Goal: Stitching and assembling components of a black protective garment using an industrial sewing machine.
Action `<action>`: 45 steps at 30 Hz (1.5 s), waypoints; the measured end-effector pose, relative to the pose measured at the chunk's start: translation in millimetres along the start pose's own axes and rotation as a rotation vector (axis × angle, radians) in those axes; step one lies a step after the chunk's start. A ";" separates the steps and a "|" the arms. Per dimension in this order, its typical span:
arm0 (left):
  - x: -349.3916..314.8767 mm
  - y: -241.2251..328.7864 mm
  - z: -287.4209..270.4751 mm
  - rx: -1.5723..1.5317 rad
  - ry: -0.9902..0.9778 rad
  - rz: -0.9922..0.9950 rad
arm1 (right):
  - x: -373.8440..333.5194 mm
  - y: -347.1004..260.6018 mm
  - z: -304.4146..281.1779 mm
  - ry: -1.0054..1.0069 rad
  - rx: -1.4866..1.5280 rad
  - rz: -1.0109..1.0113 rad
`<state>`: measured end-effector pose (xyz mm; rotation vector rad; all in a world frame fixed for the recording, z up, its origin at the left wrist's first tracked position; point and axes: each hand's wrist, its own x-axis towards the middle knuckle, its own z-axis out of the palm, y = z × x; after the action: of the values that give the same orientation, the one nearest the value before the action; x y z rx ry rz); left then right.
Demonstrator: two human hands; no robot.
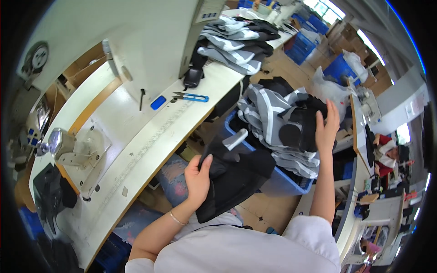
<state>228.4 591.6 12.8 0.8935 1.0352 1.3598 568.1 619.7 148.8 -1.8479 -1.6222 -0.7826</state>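
Observation:
My left hand (198, 179) is closed on the edge of a black fabric piece (241, 177), pinching it between thumb and fingers. The piece hangs over my lap, and a small grey-white strip (235, 139) shows at its upper edge. On the right, my right hand (328, 129) lies with outstretched fingers against the black part of a heap of grey, white and black fabric pieces (271, 113). Its thumb stands apart from the fingers. The heap fills a blue plastic basket (284, 186) and rises above its rim.
On the white sewing table (154, 132) to my left lie blue thread snips (191, 97), a blue oval object (158, 103) and a black mouse-like box (193, 77). A sewing machine (68, 150) stands there. More stacked fabric pieces (236, 43) lie at the table's far end. Another person (387, 154) sits at far right.

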 end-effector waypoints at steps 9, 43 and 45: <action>-9.1 69.7 -23.7 0.164 -0.029 0.131 | -49.5 -235.8 -4.2 -0.684 0.983 0.183; -47.8 329.8 -351.3 0.403 0.554 0.135 | 4.8 -517.0 14.9 -0.529 1.523 -0.506; -53.4 323.1 -339.3 0.347 0.531 0.133 | 5.6 -517.3 4.1 -0.494 1.476 -0.532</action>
<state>-193.5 524.8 212.5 0.8816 1.6812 1.6031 55.5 686.9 165.1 -0.5140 -2.0545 0.7079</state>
